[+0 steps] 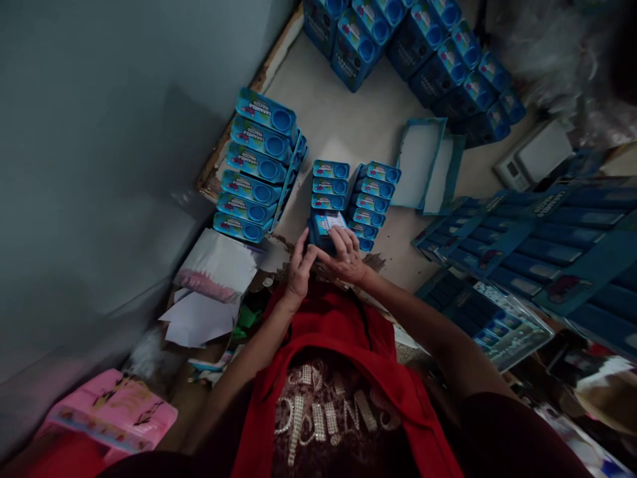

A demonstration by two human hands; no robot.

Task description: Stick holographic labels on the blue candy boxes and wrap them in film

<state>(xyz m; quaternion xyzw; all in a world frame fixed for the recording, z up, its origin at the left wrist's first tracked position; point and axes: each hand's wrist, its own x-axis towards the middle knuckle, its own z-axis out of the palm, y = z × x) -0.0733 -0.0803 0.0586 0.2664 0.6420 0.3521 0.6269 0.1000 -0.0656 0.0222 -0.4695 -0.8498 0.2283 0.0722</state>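
Cluttered table (348, 119), left hand (300, 269) and right hand (346, 255), fingers curled around one blue box (326, 226)

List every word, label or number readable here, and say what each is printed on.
Blue boxes: red and white lettering on each lid, too blurred to read.
Box under both hands, left hand and right hand: label too blurred to read.
Flat blue cartons: white print strips, too small to read.
Red shirt: studded letters, upside down, not legible.
Pink package: print unreadable.
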